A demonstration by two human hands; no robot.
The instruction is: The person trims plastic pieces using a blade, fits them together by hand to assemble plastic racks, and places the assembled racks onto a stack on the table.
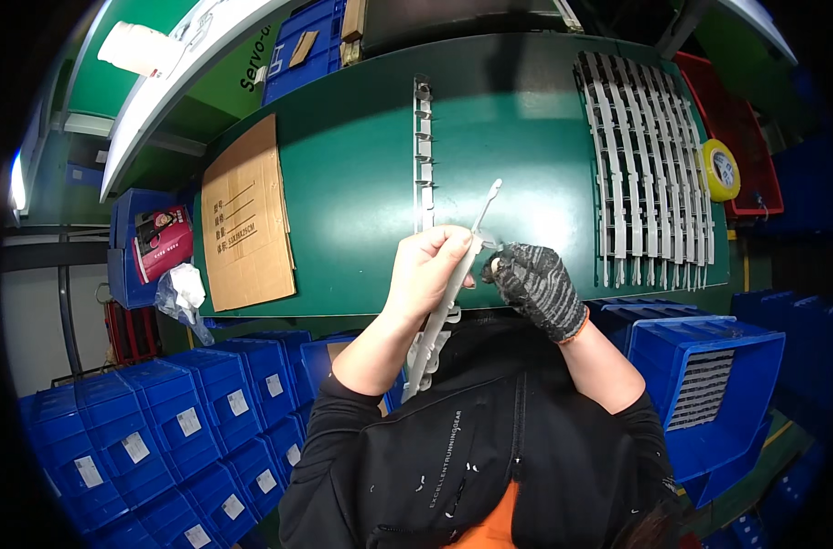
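Observation:
My bare left hand is closed around a long, narrow grey plastic strip, which slants from a thin tongue-like tip at its far end down toward my body. Beside the strip, my right hand wears a dark grey knit glove with an orange cuff. Its fingers are curled together close to the strip's upper part; whatever they pinch is too small to make out. A second grey strip with clip-like ribs lies lengthwise on the green table, just beyond my left hand.
Several similar strips lie side by side at the right, next to a yellow tape roll and a red bin. A cardboard sheet covers the table's left end. Blue crates stand at lower left; another blue crate holds strips.

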